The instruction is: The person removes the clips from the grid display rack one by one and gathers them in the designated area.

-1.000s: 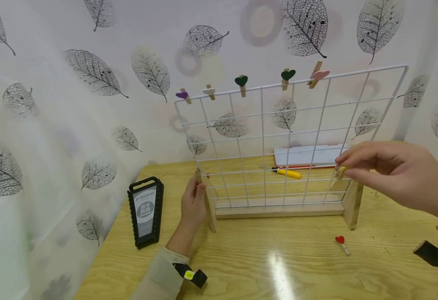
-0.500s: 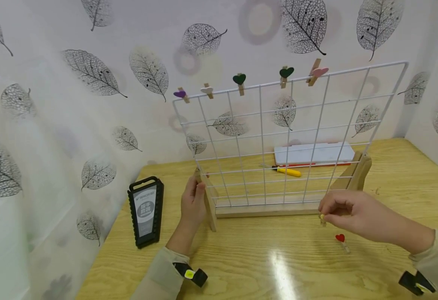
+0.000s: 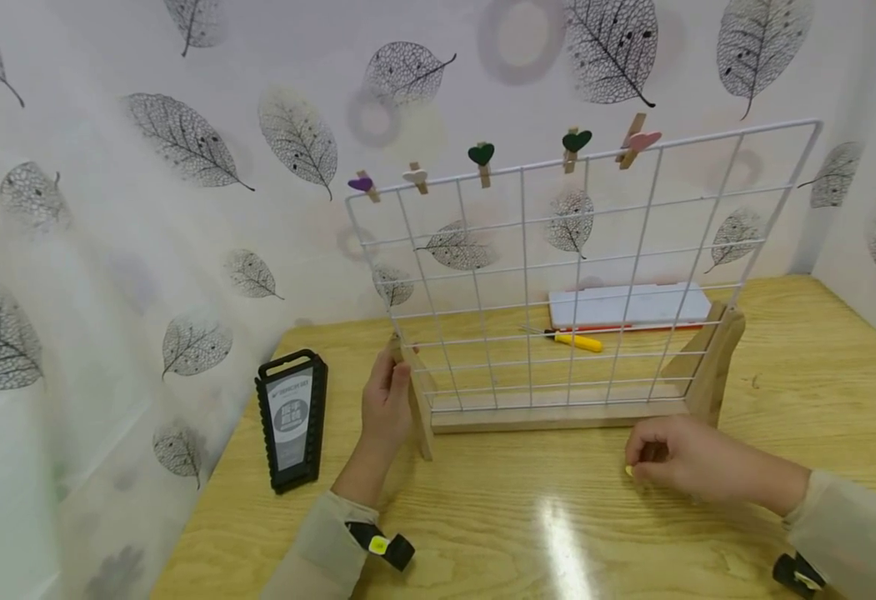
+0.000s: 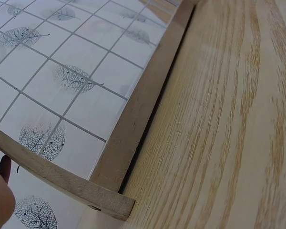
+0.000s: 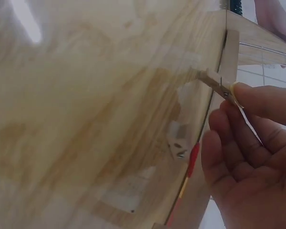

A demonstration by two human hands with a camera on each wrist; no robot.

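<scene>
My right hand [image 3: 681, 460] pinches a small wooden clothespin [image 5: 214, 84] between thumb and fingers, low over the table in front of the stand's right end. A bit of its yellow decoration [image 3: 628, 471] shows at the fingertips. With my left hand [image 3: 387, 402] I grip the left wooden leg [image 3: 420, 408] of a stand that holds a white wire grid [image 3: 525, 292] upright. Along the grid's top wire sit several heart clothespins: purple [image 3: 361, 184], white [image 3: 416, 177], two green, including one green clothespin [image 3: 482, 158], and pink [image 3: 638, 142]. A red-topped piece [image 5: 193, 160] lies near my right hand; the head view hides it.
Behind the grid lie a yellow-handled screwdriver [image 3: 576, 341] and a flat white case [image 3: 628, 307] with a red edge. At the left stands a black wrench-set holder [image 3: 291, 421]. A leaf-patterned curtain [image 3: 182, 250] hangs behind the wooden table [image 3: 483, 517].
My right hand has come down and left from beside the stand's right leg to low over the table, still pinching the yellow clothespin, and now covers the red heart clothespin. My left hand stays put.
</scene>
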